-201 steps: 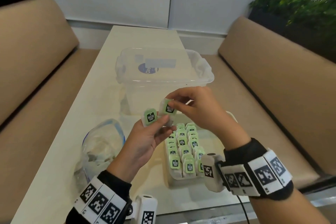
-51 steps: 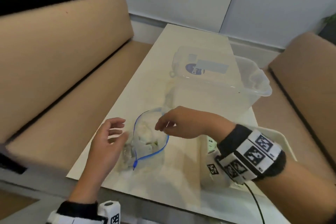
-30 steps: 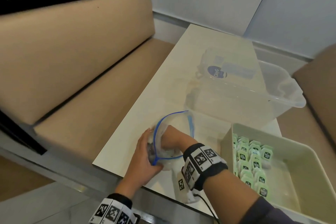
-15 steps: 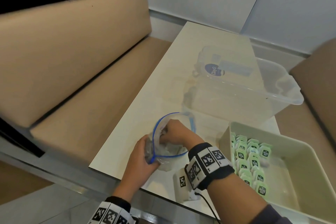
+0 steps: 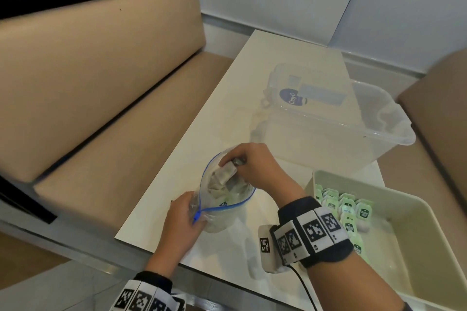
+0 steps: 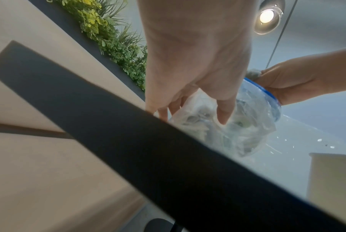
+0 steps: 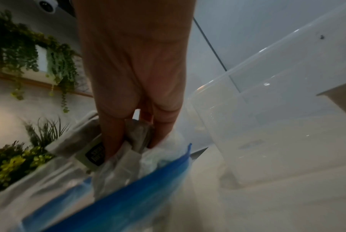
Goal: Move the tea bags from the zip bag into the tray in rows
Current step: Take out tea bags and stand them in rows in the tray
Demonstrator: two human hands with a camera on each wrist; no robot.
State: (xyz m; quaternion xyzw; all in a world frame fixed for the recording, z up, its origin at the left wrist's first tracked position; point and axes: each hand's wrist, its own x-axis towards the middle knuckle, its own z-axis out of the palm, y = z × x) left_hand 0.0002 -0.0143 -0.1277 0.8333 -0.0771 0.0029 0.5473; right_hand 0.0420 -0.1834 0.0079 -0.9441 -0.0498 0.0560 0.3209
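A clear zip bag point(image 5: 222, 199) with a blue zip rim stands open near the table's front left corner, with several tea bags inside. My left hand point(image 5: 183, 222) grips its near side, fingers curled round the plastic point(image 6: 223, 125). My right hand point(image 5: 249, 163) is at the bag's mouth and pinches a small bunch of tea bags point(image 5: 226, 171), lifted just above the rim point(image 7: 94, 150). To the right, the pale green tray point(image 5: 394, 212) holds rows of green-labelled tea bags point(image 5: 350, 212) along its left side.
A large clear plastic tub point(image 5: 336, 124) stands on the white table point(image 5: 227, 113) behind the bag and tray. Beige benches point(image 5: 101, 78) flank the table on both sides. The table's front edge lies close under my left wrist.
My right hand has come up out of the zip bag with tea bags pinched in its fingers. The left hand keeps its hold on the bag's side.
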